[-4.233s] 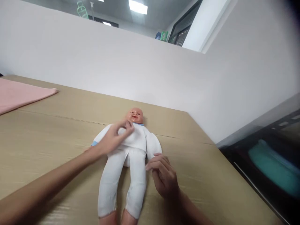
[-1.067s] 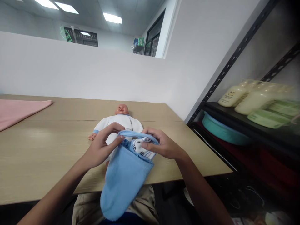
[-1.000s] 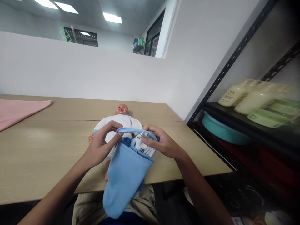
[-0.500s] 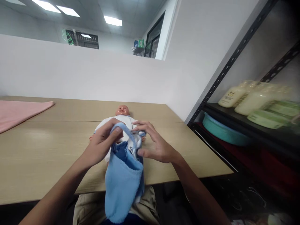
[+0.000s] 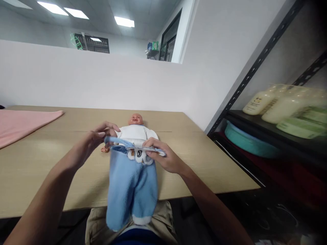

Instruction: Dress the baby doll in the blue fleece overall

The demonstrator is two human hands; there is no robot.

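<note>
A baby doll (image 5: 136,130) in a white suit lies on its back on the wooden table (image 5: 51,160). In front of it I hold up a pair of light blue fleece baby trousers (image 5: 133,183) by the waistband. My left hand (image 5: 98,139) pinches the band's left end. At the right end my right hand (image 5: 159,154) is closed on the band, beside a printed white patch. The two legs hang down past the table's near edge, over my lap. The trousers hide the doll's legs.
A pink cloth (image 5: 20,124) lies at the table's left end. A white partition wall (image 5: 102,81) runs behind the table. To the right, a black metal rack (image 5: 255,64) carries cream bottles (image 5: 258,102) and a teal basin (image 5: 245,139).
Four seconds ago my hands were on the doll. Since then they have taken up the blue trousers, and in the last second they spread the bunched waistband out flat so both legs hang free.
</note>
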